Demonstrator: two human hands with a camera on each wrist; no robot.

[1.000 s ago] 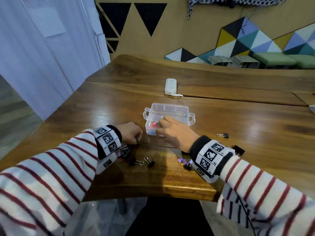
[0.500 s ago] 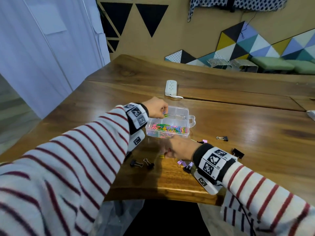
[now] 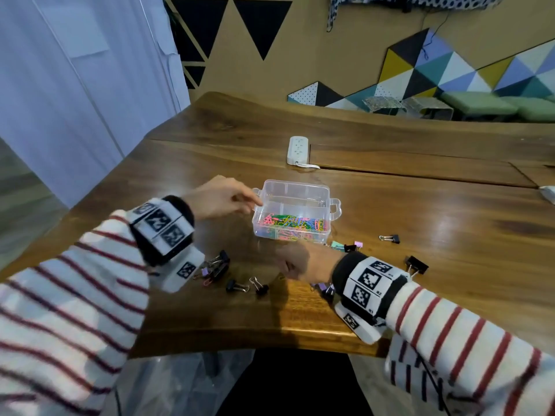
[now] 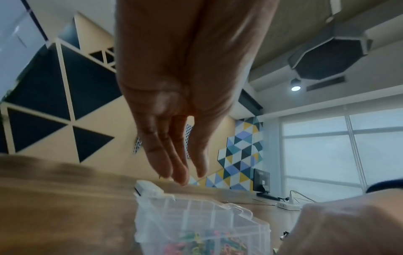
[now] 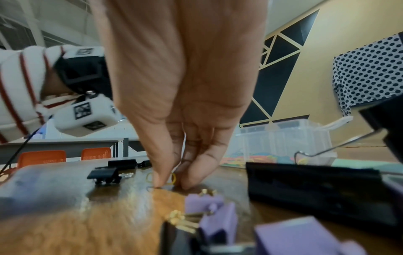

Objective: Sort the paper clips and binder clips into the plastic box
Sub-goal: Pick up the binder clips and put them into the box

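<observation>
The clear plastic box [image 3: 327, 192] stands open mid-table, with coloured paper clips [image 3: 288, 228] filling its near compartment. My left hand [image 3: 258, 202] hovers by the box's left handle; its straight fingers [image 4: 174, 169] hold nothing above the box [image 4: 196, 217]. My right hand [image 3: 283, 267] is down on the table just in front of the box. Its thumb and fingers [image 5: 159, 172] pinch a yellow paper clip [image 5: 173, 177] against the wood. Black binder clips [image 3: 237, 286] and purple binder clips [image 3: 322, 288] lie around both wrists.
A heap of binder clips [image 3: 214, 267] lies under my left wrist. More lie to the right [image 3: 416, 264], [image 3: 390, 238], [image 3: 336, 244]. A white power strip [image 3: 297, 150] sits behind the box. The table's front edge [image 3: 270, 334] is close to my right wrist.
My left hand went from the clips on the table up to the box's far left corner, then drew back left, now empty. My right hand left the box and came down on the yellow paper clip.
</observation>
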